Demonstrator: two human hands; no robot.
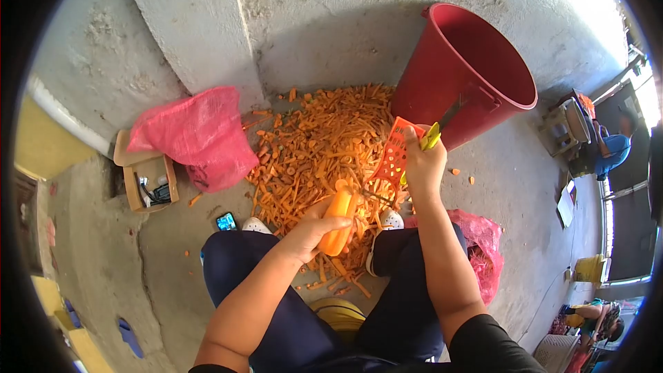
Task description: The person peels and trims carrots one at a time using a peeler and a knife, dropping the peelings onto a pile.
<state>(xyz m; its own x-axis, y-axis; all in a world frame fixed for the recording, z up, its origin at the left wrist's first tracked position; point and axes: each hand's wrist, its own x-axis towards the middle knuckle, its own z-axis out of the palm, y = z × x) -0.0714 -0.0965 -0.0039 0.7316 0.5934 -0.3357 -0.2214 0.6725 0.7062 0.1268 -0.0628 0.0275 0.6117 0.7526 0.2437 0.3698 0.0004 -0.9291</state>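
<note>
My left hand (316, 231) is closed around a thick, bright orange carrot (340, 217), its far end tilted up over a heap of peelings. Just right of it, my right hand (425, 166) grips a peeler (380, 198) with yellow-green handle parts and a thin dark metal blade. A red-orange plastic piece full of holes (395, 148) shows beside those fingers; whether it belongs to the peeler I cannot tell. The blade is close to the carrot's far end, but contact is unclear. Orange carrot peelings (324, 131) cover the floor beneath both hands.
A tall red bin (442, 90) stands by the wall. Pink mesh sacks lie left (200, 135) and right (487, 249). Further left are a cardboard box (155, 183) and a phone (226, 222). Two people, one in blue (613, 152), are at far right.
</note>
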